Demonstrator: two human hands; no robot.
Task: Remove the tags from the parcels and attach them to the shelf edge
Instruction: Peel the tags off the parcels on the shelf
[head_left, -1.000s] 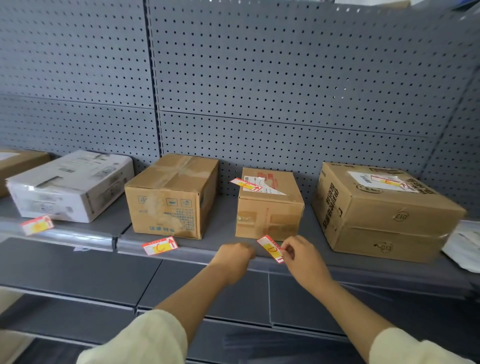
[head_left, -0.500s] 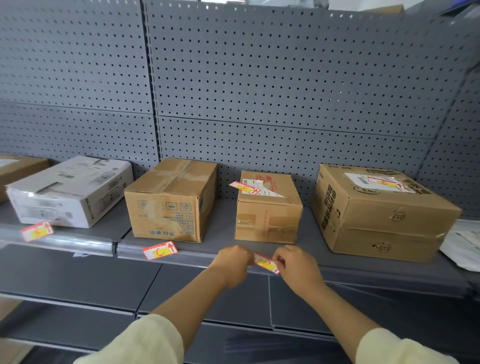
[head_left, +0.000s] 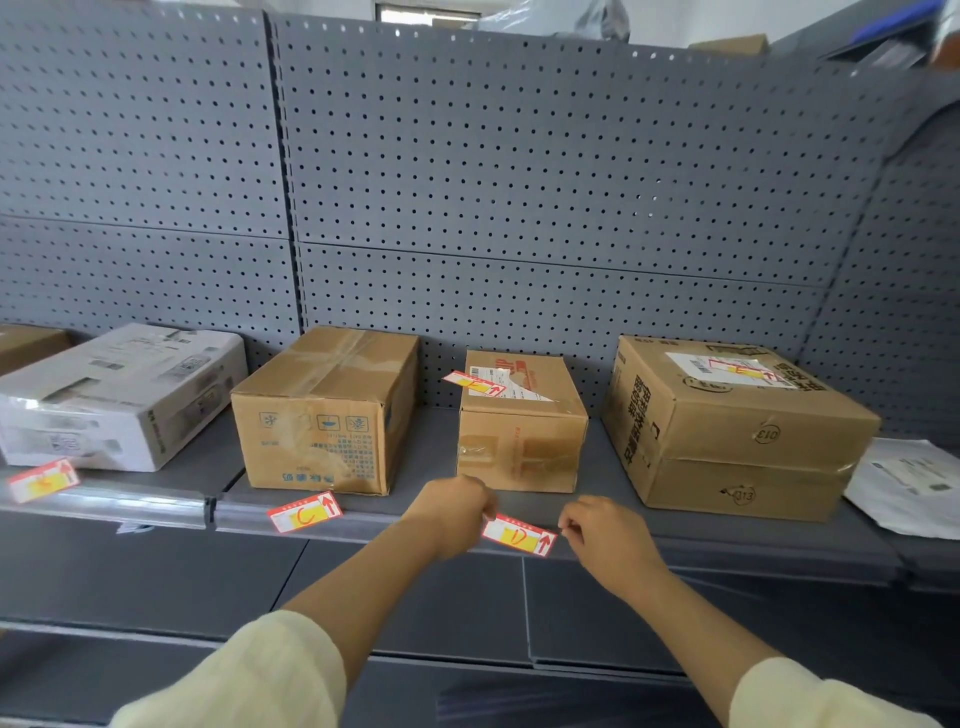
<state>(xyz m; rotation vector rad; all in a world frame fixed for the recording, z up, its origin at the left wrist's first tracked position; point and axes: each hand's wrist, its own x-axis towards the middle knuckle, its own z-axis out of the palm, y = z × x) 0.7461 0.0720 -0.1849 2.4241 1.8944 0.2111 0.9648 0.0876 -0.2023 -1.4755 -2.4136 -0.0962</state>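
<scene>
1. At the shelf edge (head_left: 753, 553), just in front of the small box (head_left: 522, 441), the D tag (head_left: 519, 536) is being held across the rail. It is tilting down to the right, with its red arrow pointing up. Whether it is stuck on yet cannot be told.
2. The left hand (head_left: 457, 512) is pinching the tag's left end, with its fingers curling round it.
3. The right hand (head_left: 605, 540) is curling at the tag's right end, with its fingertips (head_left: 566, 526) meeting the corner. Whether they are actually gripping it, I cannot tell.
4. The C tag (head_left: 305, 513) is sitting on the edge further left, below the brown box (head_left: 327, 410), and tilting up to the right.
5. A left tag (head_left: 43, 480) is sitting on the edge below the white box (head_left: 119, 395). Its letter is too blurred to read.
6. Two tags are lying on parcels. The small-box tag (head_left: 475, 383) is overhanging that box's top left corner. The big-box tag (head_left: 745, 371) is lying on the label on top of the big box (head_left: 727, 431).
7. The four boxes are standing in a row on the shelf, apart from one another. A white bag (head_left: 909, 488) is lying just right of the big box.
8. A grey pegboard (head_left: 519, 182) is rising behind the row, and cream sleeves (head_left: 260, 675) are covering both arms near the camera.
</scene>
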